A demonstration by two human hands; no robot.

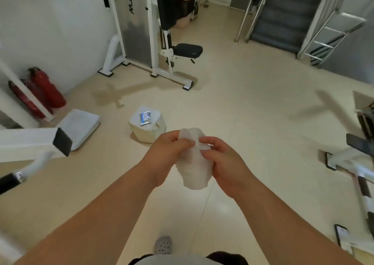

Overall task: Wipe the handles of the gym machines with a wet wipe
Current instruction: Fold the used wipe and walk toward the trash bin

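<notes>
A white wet wipe (193,167) hangs crumpled between both hands in front of me, above the floor. My left hand (168,155) pinches its upper left edge and my right hand (226,163) pinches its right side. A black machine handle (9,181) on a chrome bar juts in at the far left, below a white beam with a black end cap (62,141). The wipes packet (145,118) lies on a white bag (147,130) on the floor just beyond my hands.
A white cable machine with a black seat (187,50) stands ahead. Two red fire extinguishers (47,88) lean at the left wall beside a white scale (79,127). Another machine's frame (356,163) is at the right. Grey stairs (283,13) rise at the back right.
</notes>
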